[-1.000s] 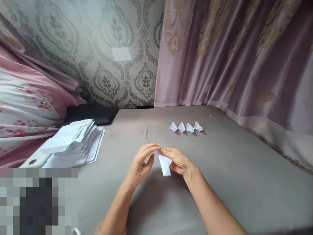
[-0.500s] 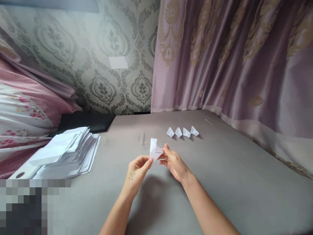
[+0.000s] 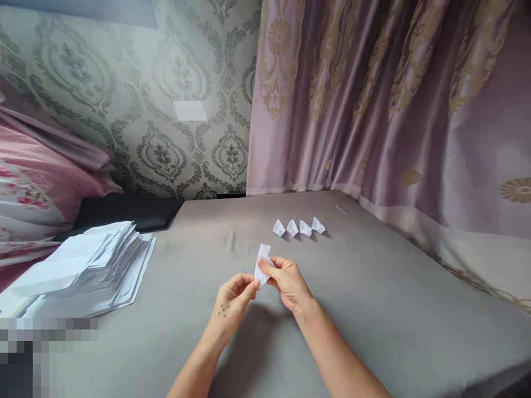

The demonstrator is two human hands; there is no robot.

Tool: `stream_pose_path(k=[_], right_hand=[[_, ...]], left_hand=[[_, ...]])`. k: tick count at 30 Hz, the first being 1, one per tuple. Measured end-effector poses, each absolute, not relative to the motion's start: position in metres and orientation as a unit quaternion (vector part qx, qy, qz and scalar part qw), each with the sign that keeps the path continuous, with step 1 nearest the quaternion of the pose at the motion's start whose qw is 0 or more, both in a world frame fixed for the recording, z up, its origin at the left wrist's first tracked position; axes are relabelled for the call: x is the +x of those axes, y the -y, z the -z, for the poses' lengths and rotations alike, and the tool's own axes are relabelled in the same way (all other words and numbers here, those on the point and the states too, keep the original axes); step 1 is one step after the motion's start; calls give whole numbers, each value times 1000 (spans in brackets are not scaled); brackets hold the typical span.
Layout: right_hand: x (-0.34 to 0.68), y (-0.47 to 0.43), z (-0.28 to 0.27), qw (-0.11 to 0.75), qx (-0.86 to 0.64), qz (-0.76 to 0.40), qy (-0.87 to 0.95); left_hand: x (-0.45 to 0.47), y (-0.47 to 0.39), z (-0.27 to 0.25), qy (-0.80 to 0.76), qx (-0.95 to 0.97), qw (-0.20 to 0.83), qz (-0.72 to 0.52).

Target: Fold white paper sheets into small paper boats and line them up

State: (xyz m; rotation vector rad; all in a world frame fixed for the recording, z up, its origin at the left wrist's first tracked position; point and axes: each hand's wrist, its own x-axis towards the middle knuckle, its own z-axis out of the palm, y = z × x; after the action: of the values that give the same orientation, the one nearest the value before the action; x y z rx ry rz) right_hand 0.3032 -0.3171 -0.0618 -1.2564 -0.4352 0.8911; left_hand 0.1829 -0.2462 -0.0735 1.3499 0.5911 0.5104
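Observation:
A small folded piece of white paper [image 3: 263,254] is held up between both hands, above the grey surface. My left hand [image 3: 235,297] pinches its lower left corner between thumb and fingers. My right hand [image 3: 289,282] grips its right side, the thumb lying flat across the front face and the fingers behind it. The paper stands tilted, its top end pointing up. Beyond my hands, a row of several small folded paper shapes [image 3: 292,228], each pointed at the top, rests on the surface.
On the left lies a tall, uneven stack of white paper [image 3: 95,271], with a flat black item [image 3: 128,213] behind it. A thin white stick [image 3: 341,210] lies at the far right. Pink curtains [image 3: 315,99] hang along the right side and a patterned wall [image 3: 182,149] stands behind.
My right thumb has come down onto the paper's front, and the flap that stuck out to the right is now pressed in. The view has turned slightly to the right.

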Motion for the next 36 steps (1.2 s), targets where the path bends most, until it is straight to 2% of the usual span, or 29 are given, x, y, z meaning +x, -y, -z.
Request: stream_pose_path(k=[5, 9, 12, 16, 22, 25, 28, 32, 36], right_hand=[[304, 315, 62, 698, -592, -341, 214], [307, 314, 62, 702, -601, -330, 192], [306, 314, 62, 700, -606, -326, 190], [302, 313, 61, 699, -607, -328, 189], [301, 316, 57, 697, -601, -338, 197], [301, 318, 54, 683, -608, -336, 226], [297, 319, 53, 657, -622, -333, 265], [285, 317, 55, 597, -660, -323, 323], [274, 315, 60, 549, -709, -246, 368]], left_hand=[[183, 246, 73, -271, 519, 779, -224], [178, 242, 67, -273, 440, 842, -152], [175, 240, 66, -271, 450, 845, -100], [175, 241, 71, -279, 476, 829, -91], [179, 244, 70, -292, 556, 762, -156], [175, 239, 66, -276, 608, 731, -144], [172, 233, 62, -264, 574, 757, -168], [172, 229, 63, -267, 498, 767, -304], [174, 228, 67, -275, 458, 771, -347]])
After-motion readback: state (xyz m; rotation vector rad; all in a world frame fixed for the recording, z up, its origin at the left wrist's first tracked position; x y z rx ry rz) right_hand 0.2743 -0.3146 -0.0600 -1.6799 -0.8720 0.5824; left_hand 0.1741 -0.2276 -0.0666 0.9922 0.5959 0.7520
